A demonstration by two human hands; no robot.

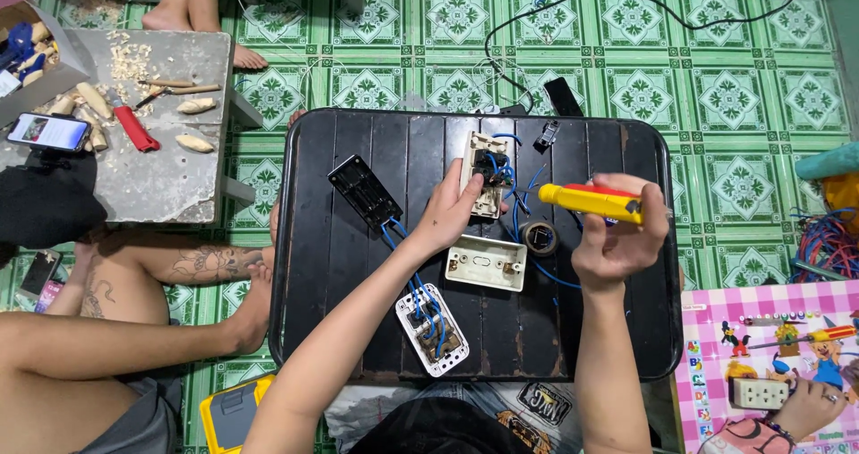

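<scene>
The left hand (445, 214) pinches the wired switch (486, 173) near the table (358, 329) far edge; the right hand (617, 235) grips a yellow tool (591, 200) above open table beside the tape roll (540, 237).

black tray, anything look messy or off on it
The white switch unit lies face down at the black tray's front edge, slightly overhanging it, blue wires exposed. The left hand touches another opened unit.

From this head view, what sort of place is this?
Probably a home floor used as a makeshift wiring workspace: patterned green floor tiles, a low black table with switch boxes and blue wires, and barefoot people sitting around.
</scene>
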